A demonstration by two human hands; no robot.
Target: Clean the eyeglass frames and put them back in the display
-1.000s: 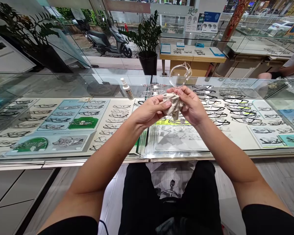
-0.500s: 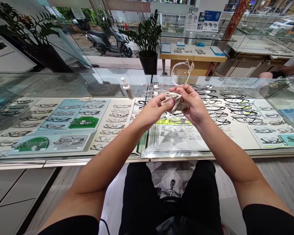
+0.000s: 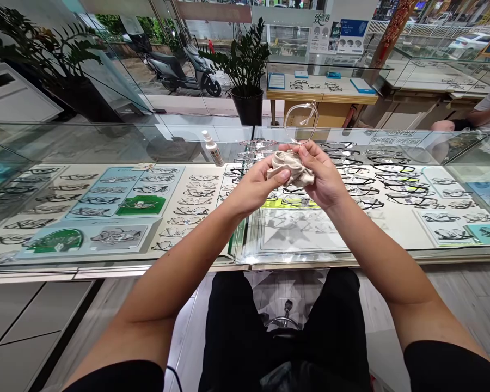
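Note:
Above the glass display counter, my left hand [image 3: 253, 186] is closed on a crumpled beige cloth [image 3: 293, 169], its thumb pressed on the near side. My right hand [image 3: 323, 175] pinches a pair of clear-framed eyeglasses [image 3: 305, 121] from below, with fingers also against the cloth. One rim and the thin temples stick up beyond my fingertips. The other part of the glasses is hidden by the cloth and fingers. To the left of my hands, a small white spray bottle [image 3: 213, 148] stands on the glass top.
Under the glass lie rows of eyeglasses [image 3: 191, 210] on white and blue panels [image 3: 118, 177]. A potted plant [image 3: 247, 106] stands beyond the counter, with another display table [image 3: 322, 97] behind. At far right sits another person [image 3: 488, 114]. My knees are below the counter's front edge [image 3: 249, 267].
The cloth has shifted and bunched up differently between my fingers. The glasses have turned slightly, their temples now at another angle. Both hands stay in nearly the same place.

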